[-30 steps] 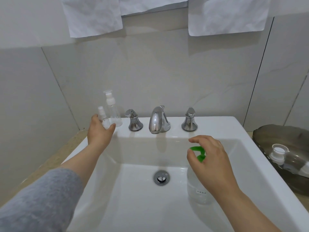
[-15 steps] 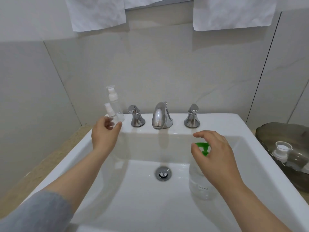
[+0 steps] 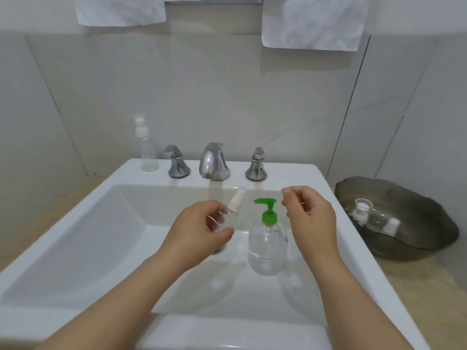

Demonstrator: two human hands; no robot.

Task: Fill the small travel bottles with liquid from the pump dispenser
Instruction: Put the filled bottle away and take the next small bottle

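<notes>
Progress check: basically nothing is filled yet, as far as I can tell. The sink [image 3: 75, 223] is the big thing here, one white basin, and the pump dispenser [image 3: 267, 243] stands upright inside it, a bit right of the drain, clear body with a green pump head and liquid in it.

The left hand [image 3: 199, 233] hovers over the middle of the basin, fingers [image 3: 219, 232] curled around a small travel bottle [image 3: 231, 210], tilted so its white spray cap points up toward the faucet. The cap looks to be on, so my guess is it has to be unscrewed before any pumping happens. The bottle looks empty, but it's clear and partly hidden, so don't quote me. The right hand [image 3: 310, 215] sits just right of the green pump, fingers loosely pinched with nothing in them that I can make out.

Counts, big to small:
- one dark glass tray [image 3: 429, 223] on the surface off the sink's right edge, with a couple of small clear bottles lying in it (two white caps show; exact count is hard to call)
- one pump dispenser
- one taller spray bottle [image 3: 146, 150] on the sink's back left corner, looks empty
- one small bottle in hand

So every bottle is left to fill.
</notes>
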